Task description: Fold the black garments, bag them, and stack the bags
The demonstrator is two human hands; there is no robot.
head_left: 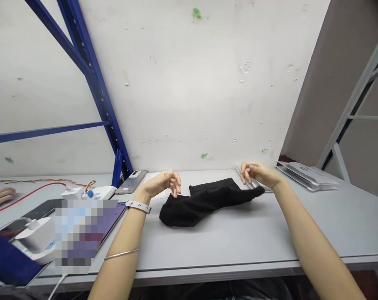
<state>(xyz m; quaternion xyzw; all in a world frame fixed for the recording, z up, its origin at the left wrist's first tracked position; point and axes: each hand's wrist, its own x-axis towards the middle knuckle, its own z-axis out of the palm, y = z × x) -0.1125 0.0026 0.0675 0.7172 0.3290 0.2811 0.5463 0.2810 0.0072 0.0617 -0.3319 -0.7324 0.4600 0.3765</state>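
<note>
A black cloth [195, 207] lies rumpled across the grey table, with a flatter folded part behind it and its right end slightly raised. My left hand [167, 183] hovers over its left end, fingers loosely bent and apart, with nothing visible in them; the fingertips are close to the cloth's upper edge, and whether they touch is unclear. Above the right end is my right hand [256, 173], also loosely curled with its fingers apart and holding nothing visible. A gap shows between those fingers and the cloth.
White papers [307, 175] lie at the back right of the table [239, 246]. At left are a phone [131, 182], power strips with chargers, cables, a purple item partly blurred out, and another person's hand [1, 197]. A blue metal frame [98, 87] stands behind.
</note>
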